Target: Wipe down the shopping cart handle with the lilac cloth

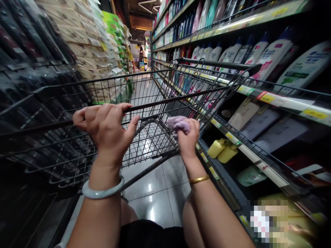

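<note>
In front of me stands a black wire shopping cart (144, 144), turned at an angle across the aisle. My left hand (106, 124) is closed over the cart's top rim bar, thumb sticking out below it, and a pale bangle circles that wrist. Bunched in my right hand (188, 136) is a lilac cloth (178, 123), held inside the line of the cart's near side, below the rim bar. A gold bracelet sits on the right wrist. The wire bottom of the cart shows between my hands.
Shelves of shampoo bottles (274, 55) run along the right, close to the cart. Yellow bottles (222, 150) and boxes fill the lower shelf. Stacked packages (77, 41) line the left. A person (140, 53) stands far down the tiled aisle (160, 179).
</note>
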Motion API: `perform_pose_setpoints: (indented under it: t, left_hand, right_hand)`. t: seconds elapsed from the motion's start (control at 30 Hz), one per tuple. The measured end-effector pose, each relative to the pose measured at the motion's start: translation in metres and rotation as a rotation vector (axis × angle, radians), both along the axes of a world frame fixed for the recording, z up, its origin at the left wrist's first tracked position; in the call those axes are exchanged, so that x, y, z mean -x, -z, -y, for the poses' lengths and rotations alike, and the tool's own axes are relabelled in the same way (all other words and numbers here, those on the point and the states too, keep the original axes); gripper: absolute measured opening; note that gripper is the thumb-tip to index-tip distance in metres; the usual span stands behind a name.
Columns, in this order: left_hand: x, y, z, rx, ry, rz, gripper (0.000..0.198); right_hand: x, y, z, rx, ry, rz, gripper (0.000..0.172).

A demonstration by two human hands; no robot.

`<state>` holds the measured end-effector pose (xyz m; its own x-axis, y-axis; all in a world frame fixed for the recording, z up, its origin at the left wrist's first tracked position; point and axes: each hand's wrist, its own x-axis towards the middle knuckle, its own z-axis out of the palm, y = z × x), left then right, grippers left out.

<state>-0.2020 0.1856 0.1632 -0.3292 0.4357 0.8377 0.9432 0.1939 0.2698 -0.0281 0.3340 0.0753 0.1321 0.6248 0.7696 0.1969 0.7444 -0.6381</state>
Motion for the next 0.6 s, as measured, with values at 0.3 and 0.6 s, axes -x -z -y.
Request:
perform_pose_setpoints:
  t: [0.3,0.6]
  left_hand:
    - [0.005,-0.001,-0.002,0.02,0.081,-0.021,0.036]
    - [0.004,0.0,0.001,0.091,0.092,-0.022,0.043]
  right_hand:
    - [0.083,0.067,0.1,-0.121,-0.492,0.657,0.02]
    - [0.096,0.061,0.097,-0.359,-0.332,0.689,0.025]
